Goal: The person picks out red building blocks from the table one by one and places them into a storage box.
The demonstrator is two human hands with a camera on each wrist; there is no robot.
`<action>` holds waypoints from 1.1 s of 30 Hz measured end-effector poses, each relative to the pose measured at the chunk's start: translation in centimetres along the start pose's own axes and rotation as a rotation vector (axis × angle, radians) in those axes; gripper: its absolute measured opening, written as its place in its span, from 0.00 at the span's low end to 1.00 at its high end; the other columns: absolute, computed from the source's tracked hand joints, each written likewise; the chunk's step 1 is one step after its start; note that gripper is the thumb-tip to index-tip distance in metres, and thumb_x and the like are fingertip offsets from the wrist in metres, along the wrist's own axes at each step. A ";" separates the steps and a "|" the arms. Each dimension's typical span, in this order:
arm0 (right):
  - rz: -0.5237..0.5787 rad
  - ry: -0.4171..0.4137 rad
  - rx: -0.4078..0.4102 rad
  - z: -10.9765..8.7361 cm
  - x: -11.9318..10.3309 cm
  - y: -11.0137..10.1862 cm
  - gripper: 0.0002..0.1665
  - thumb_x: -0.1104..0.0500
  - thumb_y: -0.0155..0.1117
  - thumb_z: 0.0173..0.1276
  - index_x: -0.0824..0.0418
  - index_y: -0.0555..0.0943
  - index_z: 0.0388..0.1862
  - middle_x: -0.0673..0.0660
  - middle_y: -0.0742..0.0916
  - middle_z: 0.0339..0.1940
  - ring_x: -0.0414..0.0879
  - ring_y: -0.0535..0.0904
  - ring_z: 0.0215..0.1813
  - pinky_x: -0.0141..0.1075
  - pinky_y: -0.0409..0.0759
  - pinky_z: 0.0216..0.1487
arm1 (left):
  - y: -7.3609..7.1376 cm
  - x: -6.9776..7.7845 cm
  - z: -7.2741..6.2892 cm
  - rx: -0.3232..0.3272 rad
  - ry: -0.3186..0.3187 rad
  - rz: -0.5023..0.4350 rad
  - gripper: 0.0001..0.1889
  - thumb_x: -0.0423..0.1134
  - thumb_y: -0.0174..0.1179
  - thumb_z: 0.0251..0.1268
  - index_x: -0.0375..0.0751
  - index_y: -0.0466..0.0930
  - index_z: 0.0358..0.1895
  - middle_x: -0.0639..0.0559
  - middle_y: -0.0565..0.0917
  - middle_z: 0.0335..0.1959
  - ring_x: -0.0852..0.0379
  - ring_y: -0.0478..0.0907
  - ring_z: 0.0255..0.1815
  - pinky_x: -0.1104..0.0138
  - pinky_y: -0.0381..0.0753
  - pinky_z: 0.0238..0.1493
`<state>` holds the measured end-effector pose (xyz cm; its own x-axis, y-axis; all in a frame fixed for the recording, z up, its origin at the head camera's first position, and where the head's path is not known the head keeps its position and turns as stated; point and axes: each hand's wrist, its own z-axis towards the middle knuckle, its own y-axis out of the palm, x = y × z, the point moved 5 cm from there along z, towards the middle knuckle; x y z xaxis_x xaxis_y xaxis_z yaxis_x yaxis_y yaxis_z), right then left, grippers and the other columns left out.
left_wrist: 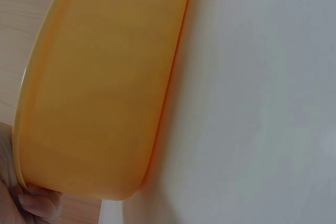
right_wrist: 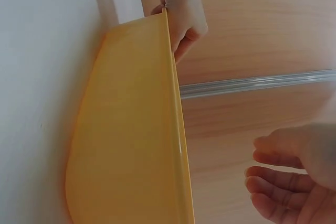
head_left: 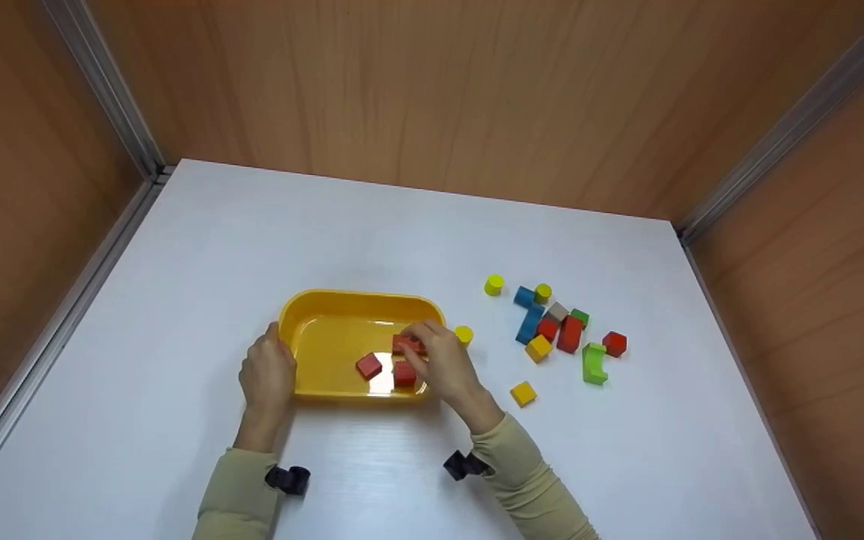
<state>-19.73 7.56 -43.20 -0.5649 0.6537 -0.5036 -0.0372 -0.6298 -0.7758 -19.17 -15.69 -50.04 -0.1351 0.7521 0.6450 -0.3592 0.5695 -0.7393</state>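
My left grip (head_left: 267, 371) curls round the left end of the tray (head_left: 319, 352) on the table (head_left: 372, 472). My right grip (head_left: 443, 364), thumb and fingers spread, hangs over its right end, by red blocks (head_left: 369, 366) inside. A yellow cylinder (head_left: 464, 335) sits just beside the tray; further right lie loose blocks (head_left: 570, 334). Behind stands a wooden wall (head_left: 432, 90).

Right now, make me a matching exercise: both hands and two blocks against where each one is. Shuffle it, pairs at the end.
1. left hand
2. right hand
3. light green notched block
4. leftmost small red block

A. on the white tabletop, right of the yellow rectangular plastic tray
B. over the tray's right end
C. on the tray's floor
D. gripping the tray's left end

Pairs: 1-D, 2-B, 3-A, 4-C
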 end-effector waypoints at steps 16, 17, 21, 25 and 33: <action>-0.117 0.051 0.029 -1.4 3.6 -2.9 0.08 0.63 0.63 0.56 0.62 0.78 0.36 0.54 0.79 0.31 0.43 0.76 0.32 0.27 0.76 0.34 | 0.1 -0.1 0.1 -0.025 -0.020 0.011 0.18 0.26 0.44 0.61 0.23 0.66 0.55 0.29 0.77 0.38 0.40 0.78 0.28 0.52 0.76 0.24; -0.124 0.055 0.029 -1.5 3.9 -3.1 0.08 0.63 0.63 0.56 0.62 0.78 0.36 0.55 0.79 0.31 0.44 0.77 0.32 0.28 0.76 0.34 | 0.1 -0.1 0.1 -0.024 -0.020 0.010 0.18 0.26 0.44 0.61 0.23 0.66 0.55 0.29 0.77 0.38 0.40 0.78 0.28 0.52 0.76 0.24; -0.154 0.093 0.003 -1.8 5.1 -3.7 0.08 0.64 0.63 0.57 0.62 0.78 0.37 0.56 0.80 0.32 0.46 0.77 0.33 0.30 0.77 0.36 | 0.0 -0.1 0.1 -0.025 -0.022 0.007 0.18 0.26 0.44 0.62 0.23 0.66 0.55 0.29 0.77 0.38 0.40 0.78 0.28 0.52 0.76 0.24; -0.198 0.146 -0.036 -2.2 6.4 -4.3 0.09 0.64 0.62 0.57 0.62 0.78 0.39 0.56 0.80 0.33 0.46 0.76 0.35 0.31 0.77 0.37 | 0.0 0.0 0.1 -0.024 -0.018 0.000 0.18 0.25 0.43 0.61 0.23 0.66 0.55 0.29 0.77 0.36 0.41 0.77 0.26 0.52 0.75 0.21; -0.241 0.237 -0.054 -3.0 9.2 -5.7 0.11 0.61 0.63 0.57 0.62 0.78 0.39 0.57 0.80 0.34 0.47 0.77 0.34 0.35 0.78 0.37 | 0.0 0.1 0.0 -0.016 -0.005 0.003 0.18 0.25 0.45 0.61 0.22 0.66 0.54 0.28 0.77 0.36 0.44 0.76 0.22 0.55 0.76 0.21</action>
<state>-22.22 18.46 -44.60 -0.3372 0.8645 -0.3728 -0.0992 -0.4264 -0.8991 -19.18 -15.59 -49.98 -0.1412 0.7523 0.6436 -0.3438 0.5724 -0.7445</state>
